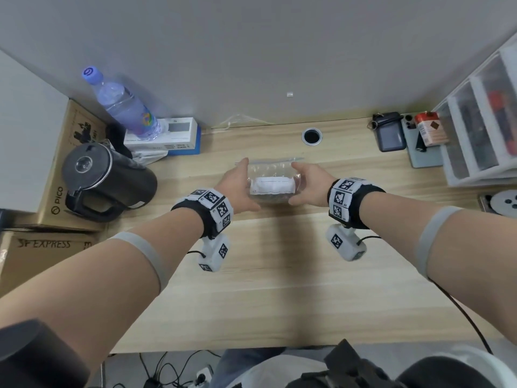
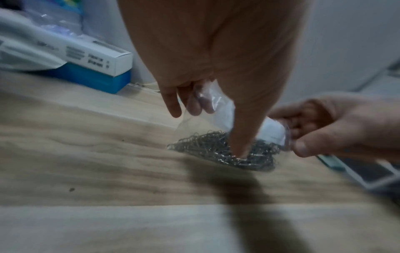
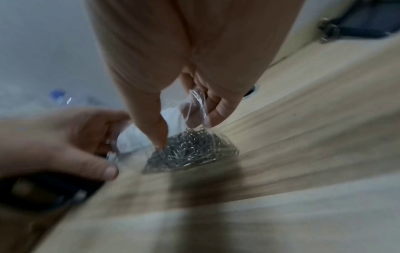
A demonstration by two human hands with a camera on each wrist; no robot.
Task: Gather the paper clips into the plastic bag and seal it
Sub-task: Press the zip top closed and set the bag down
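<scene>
A clear plastic bag (image 1: 272,175) with a white label stands on the wooden desk (image 1: 251,275), its zip strip at the far top edge. A heap of silver paper clips (image 2: 218,149) (image 3: 190,154) fills its bottom. My left hand (image 1: 237,186) holds the bag's left side, thumb in front pressing into the clips and fingers (image 2: 173,106) curled behind. My right hand (image 1: 310,183) holds the right side the same way, thumb on the front and fingers (image 3: 216,106) behind the plastic. Whether the zip is closed cannot be made out.
A black kettle (image 1: 103,180) and cardboard boxes (image 1: 56,214) crowd the left. A water bottle (image 1: 123,105) stands on a white-blue box (image 1: 173,135) at the back left. A cable hole (image 1: 311,136), phones (image 1: 391,135) and plastic drawers (image 1: 481,121) lie back and right.
</scene>
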